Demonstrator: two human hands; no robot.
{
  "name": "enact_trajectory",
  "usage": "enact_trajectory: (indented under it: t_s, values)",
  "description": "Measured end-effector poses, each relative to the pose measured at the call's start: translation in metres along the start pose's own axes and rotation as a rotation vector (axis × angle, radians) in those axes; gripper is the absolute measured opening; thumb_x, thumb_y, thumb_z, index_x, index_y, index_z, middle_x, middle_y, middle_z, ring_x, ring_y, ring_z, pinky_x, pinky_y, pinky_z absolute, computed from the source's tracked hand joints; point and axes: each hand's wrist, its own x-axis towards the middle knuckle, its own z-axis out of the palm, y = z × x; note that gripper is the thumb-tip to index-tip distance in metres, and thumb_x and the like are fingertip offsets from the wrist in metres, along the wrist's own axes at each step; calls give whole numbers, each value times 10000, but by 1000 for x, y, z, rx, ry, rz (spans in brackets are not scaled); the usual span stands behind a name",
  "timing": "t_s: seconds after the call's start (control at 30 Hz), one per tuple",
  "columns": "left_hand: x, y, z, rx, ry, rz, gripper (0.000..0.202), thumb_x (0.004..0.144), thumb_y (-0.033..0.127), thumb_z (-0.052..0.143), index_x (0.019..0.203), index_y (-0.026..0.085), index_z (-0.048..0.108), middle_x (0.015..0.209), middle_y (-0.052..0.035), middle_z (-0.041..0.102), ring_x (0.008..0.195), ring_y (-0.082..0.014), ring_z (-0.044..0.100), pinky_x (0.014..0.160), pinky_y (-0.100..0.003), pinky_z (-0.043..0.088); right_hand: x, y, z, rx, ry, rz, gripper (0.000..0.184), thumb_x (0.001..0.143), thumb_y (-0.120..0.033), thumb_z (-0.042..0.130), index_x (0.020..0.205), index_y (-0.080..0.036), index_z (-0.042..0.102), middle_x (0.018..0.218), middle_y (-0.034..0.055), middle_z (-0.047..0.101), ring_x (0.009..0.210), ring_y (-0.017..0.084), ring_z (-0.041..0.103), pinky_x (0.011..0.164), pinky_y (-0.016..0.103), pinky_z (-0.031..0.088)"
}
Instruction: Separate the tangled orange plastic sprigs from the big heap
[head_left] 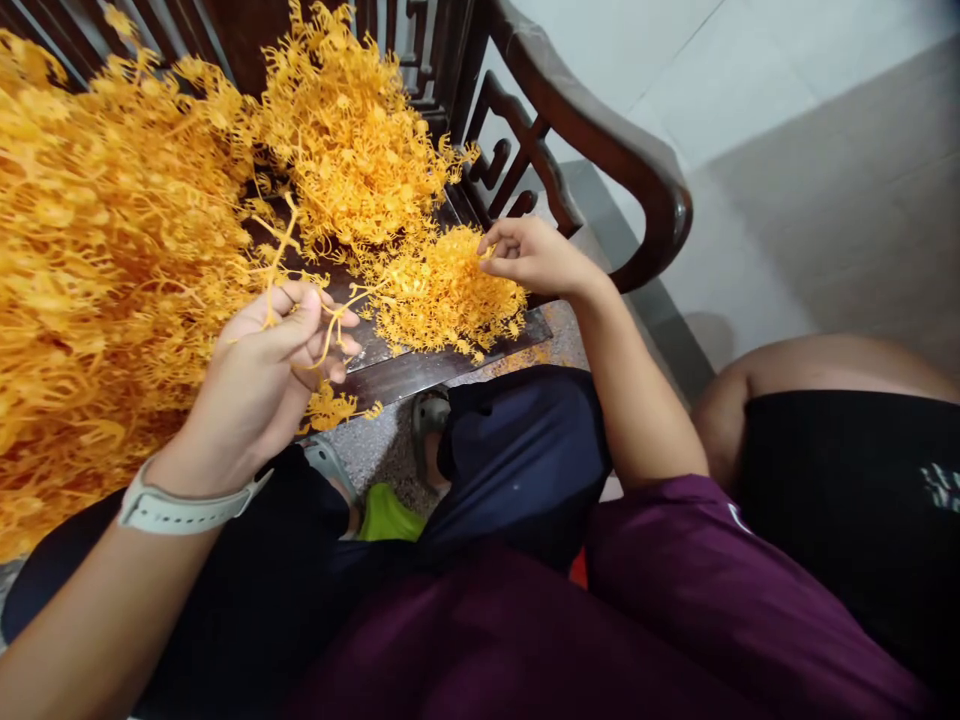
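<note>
Between the thumb and fingers of my left hand [274, 345] is a thin, branched yellow-orange plastic stem [285, 240]; its arms stick out above and to the right of the fingers. My right hand [529, 255] is at the right edge of a small pile of yellow-orange spiky plastic pieces [450, 295]. Its fingers are loosely curled, with a gap between thumb and forefinger, and no piece shows in them. A taller heap of the same plastic pieces [352, 150] stands behind the small pile. A very large heap [97, 260] fills the left side, beside my left hand.
The piles lie on a dark wooden bench [405, 378] with a curved armrest [630, 150] at the right. A few plastic pieces [330, 408] hang at the front edge. Below are my sandalled feet and a lime-green object [390, 515]. Another person's leg [840, 365] is at the right.
</note>
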Motion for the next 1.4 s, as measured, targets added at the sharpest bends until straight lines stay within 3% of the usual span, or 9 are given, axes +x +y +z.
enact_trajectory:
  t_s: [0.1, 0.33, 0.5, 0.83, 0.97, 1.13, 1.23, 1.4]
  values:
    - [-2, 6, 8, 14, 47, -65, 130, 987, 169, 751, 889, 166, 665, 913, -78, 749, 608, -119, 637, 479, -219, 491, 3, 15, 0, -62, 22, -27, 166, 879, -163, 764, 1041, -147, 727, 762, -5, 629, 673, 130, 512, 648, 316, 355]
    - [-1, 5, 12, 21, 37, -82, 238, 969, 166, 744, 763, 162, 627, 681, -5, 583, 517, -80, 437, 473, -208, 328, 0, 13, -1, -110, 45, -42, 203, 882, -253, 765, 1076, -197, 738, 857, 39, 683, 740, 196, 544, 684, 362, 408]
    - [-3, 2, 12, 14, 45, -100, 297, 949, 189, 801, 725, 169, 607, 704, 3, 573, 554, -81, 486, 501, -215, 349, 0, 13, 0, -123, 60, -22, 203, 888, -166, 734, 1089, -145, 752, 862, 38, 687, 732, 156, 562, 692, 339, 397]
    - [0, 1, 12, 31, 67, -120, 270, 970, 235, 808, 739, 204, 673, 612, 17, 503, 559, -97, 488, 481, -196, 378, -2, 6, 3, -73, 71, -64, 173, 921, -184, 734, 1086, -132, 750, 847, 30, 678, 692, 134, 521, 671, 324, 386]
    - [-1, 2, 14, 39, 80, -114, 162, 950, 226, 796, 813, 194, 716, 641, 12, 589, 551, -98, 529, 466, -192, 388, -3, -10, 16, 109, 93, -161, 194, 984, -331, 768, 1057, -154, 740, 787, 3, 633, 675, 126, 495, 633, 303, 368]
    - [-3, 4, 18, 44, 51, -121, 116, 903, 206, 792, 836, 193, 699, 818, -26, 770, 536, -88, 547, 469, -205, 402, -12, -50, 36, 383, -6, -364, 428, 1071, -589, 706, 1021, -164, 718, 848, 15, 674, 752, 120, 568, 693, 274, 442]
    - [-4, 4, 19, 39, 43, -134, 36, 888, 184, 759, 867, 186, 730, 836, -41, 782, 523, -87, 543, 463, -202, 412, -19, -71, 46, 442, -73, -484, 417, 1068, -573, 731, 1072, -156, 732, 907, 10, 692, 802, 111, 582, 751, 262, 465]
    - [-3, 3, 18, 21, 38, -145, 33, 910, 182, 714, 934, 173, 734, 796, -48, 773, 514, -91, 548, 485, -190, 452, -24, -84, 57, 481, -111, -534, 387, 1011, -508, 835, 1058, -132, 758, 933, 10, 706, 861, 111, 585, 813, 263, 462]
